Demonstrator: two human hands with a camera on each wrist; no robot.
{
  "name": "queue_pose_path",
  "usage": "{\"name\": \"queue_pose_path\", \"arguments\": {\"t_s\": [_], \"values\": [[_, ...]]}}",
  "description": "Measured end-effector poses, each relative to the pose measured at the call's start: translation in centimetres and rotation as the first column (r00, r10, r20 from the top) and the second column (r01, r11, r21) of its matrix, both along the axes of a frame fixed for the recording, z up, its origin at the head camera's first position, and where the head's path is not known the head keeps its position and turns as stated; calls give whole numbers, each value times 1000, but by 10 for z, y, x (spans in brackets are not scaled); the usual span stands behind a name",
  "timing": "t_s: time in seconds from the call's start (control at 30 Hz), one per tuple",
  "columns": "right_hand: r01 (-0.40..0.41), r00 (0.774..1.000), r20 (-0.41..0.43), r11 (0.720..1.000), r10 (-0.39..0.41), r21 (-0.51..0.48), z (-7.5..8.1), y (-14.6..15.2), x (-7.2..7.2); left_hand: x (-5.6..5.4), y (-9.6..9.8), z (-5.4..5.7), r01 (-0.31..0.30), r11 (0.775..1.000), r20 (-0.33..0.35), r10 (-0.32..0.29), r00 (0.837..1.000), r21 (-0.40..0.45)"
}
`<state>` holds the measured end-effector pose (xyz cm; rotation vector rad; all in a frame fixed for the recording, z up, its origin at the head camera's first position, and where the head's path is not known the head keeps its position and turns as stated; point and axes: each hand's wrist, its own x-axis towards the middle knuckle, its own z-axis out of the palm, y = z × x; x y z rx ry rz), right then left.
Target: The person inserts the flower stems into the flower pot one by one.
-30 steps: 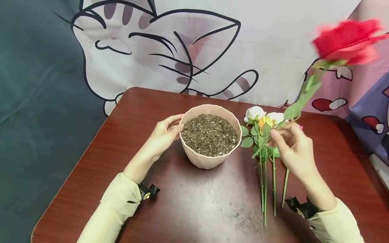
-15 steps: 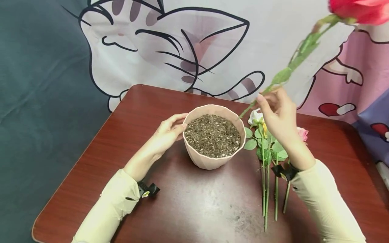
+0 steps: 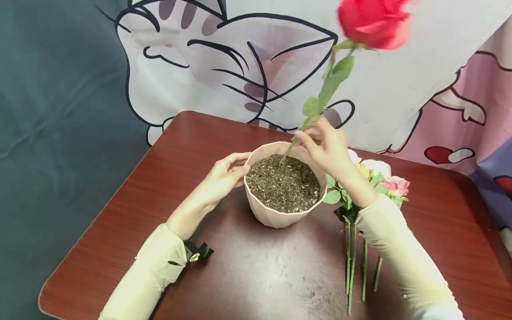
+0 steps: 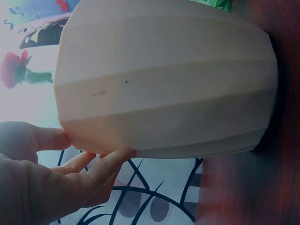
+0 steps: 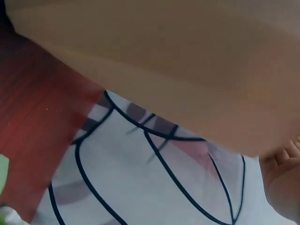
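A pale pink faceted flowerpot (image 3: 276, 218) stands upright on the table, filled with brown soil (image 3: 286, 191). My left hand (image 3: 222, 180) rests against its left side, thumb tip at the rim and fingers along the outer wall, nearly straight in the left wrist view. Above the pot's back, my right hand (image 3: 330, 144) pinches the lower stem of a red rose (image 3: 372, 22) between thumb and fingers. The rose leans to the right, and its stem end meets the soil near the back rim. In the right wrist view the pot's wall (image 5: 154, 47) fills the upper part.
Several cut flowers lie right of the pot, including a pink rose (image 3: 396, 186) and white ones, partly hidden by the right forearm. Their stems (image 3: 350, 275) point toward the front of the reddish-brown table (image 3: 240, 275). Behind the table hangs a cat-print cloth (image 3: 224, 66).
My right hand has carried the red rose left from over the other flowers to the pot, and its stem end has come down to the soil. My left hand stays at the rim.
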<state>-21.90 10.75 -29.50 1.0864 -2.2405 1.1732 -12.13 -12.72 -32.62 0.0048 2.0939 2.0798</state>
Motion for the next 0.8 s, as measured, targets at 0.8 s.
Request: {"name": "queue_pose_path", "arguments": {"t_s": [0.8], "values": [[-242,966,-14,929,256,281,-21,-25,-18,-2,-1,-5,-3,1000,-7,3,1000,28]]}}
